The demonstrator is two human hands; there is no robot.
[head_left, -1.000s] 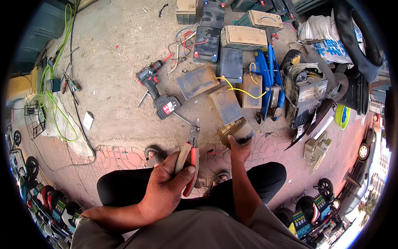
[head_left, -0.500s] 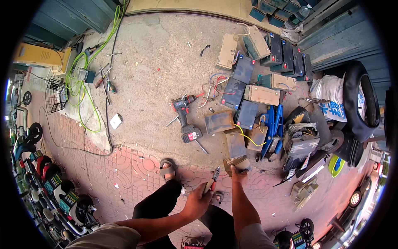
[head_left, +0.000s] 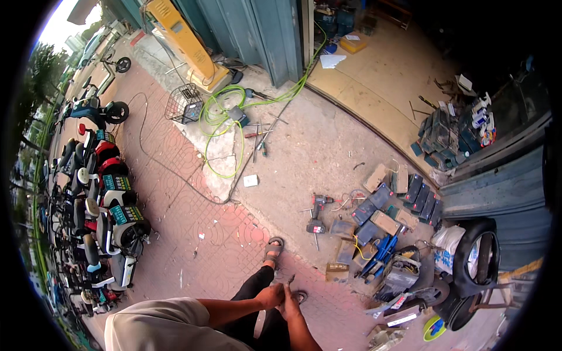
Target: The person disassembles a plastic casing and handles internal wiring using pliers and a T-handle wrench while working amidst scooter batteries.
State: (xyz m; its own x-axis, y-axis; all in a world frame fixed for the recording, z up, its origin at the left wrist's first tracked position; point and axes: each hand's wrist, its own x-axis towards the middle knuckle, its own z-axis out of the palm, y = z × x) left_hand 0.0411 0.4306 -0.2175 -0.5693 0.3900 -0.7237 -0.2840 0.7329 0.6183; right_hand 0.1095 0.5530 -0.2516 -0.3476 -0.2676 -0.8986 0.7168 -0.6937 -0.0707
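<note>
My left hand and my right hand meet in front of my legs, both with curled fingers. A narrow tool tip, the jaws of the pliers, sticks up from between them; the handles are hidden by the fingers. A brown block-shaped battery sits on the ground to the right of my hands, apart from them. Beyond it lie more batteries, among them a dark one and a tan one. A cordless drill lies on the concrete left of the batteries.
A blue metal jack and a black tyre are at the right. Green hose lies coiled near a yellow machine, with screwdrivers close by. Parked scooters line the left. A doorway opens at the far side.
My right hand has let go of the brown battery and come across to my left hand at the pliers. The view has swung left and now takes in more of the scooters and doorway.
</note>
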